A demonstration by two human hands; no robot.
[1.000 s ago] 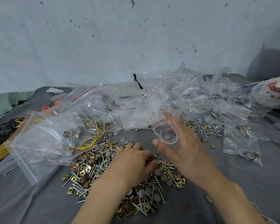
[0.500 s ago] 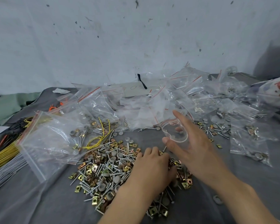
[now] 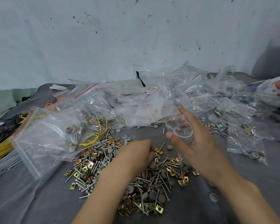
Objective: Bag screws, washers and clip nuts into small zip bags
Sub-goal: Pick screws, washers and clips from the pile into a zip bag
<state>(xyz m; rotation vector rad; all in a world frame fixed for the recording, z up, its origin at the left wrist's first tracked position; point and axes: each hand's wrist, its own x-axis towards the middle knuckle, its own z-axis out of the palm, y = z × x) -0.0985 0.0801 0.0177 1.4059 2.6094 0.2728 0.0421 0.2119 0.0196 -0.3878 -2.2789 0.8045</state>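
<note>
1. right hand (image 3: 199,146): gripping a small zip bag (image 3: 179,128) between thumb and fingers, with the index finger stretching out above it. It is holding the bag's mouth spread round and turned toward the other hand, apparently so pieces can drop straight in. A few grey washers are showing inside.

2. left hand (image 3: 136,152): lying knuckles-up on the far edge of the hardware pile (image 3: 113,167), fingers curling down into it. The fingertips are hidden, so I cannot tell whether they are pinching a piece. It is working just beside the bag's mouth, probably to shorten each transfer.

3. hardware pile: screws, grey washers and brass-coloured clip nuts are lying mixed under and around both forearms, within easy reach.

4. large zip bag (image 3: 47,135): lying left of the pile and holding a little hardware. A yellow wire loop (image 3: 94,136) is resting at its near corner.

5. heap of zip bags (image 3: 152,102): piling up behind the pile, toward the wall. The filled bags (image 3: 246,139) are lying apart at the right, likely as finished stock.

6. worktop (image 3: 31,199): wearing a grey cloth. Yellow cables (image 3: 0,146) are bunching at its left edge.

7. wall (image 3: 136,38): whitish and speckled with dark marks, closing the scene just behind the bags.
</note>
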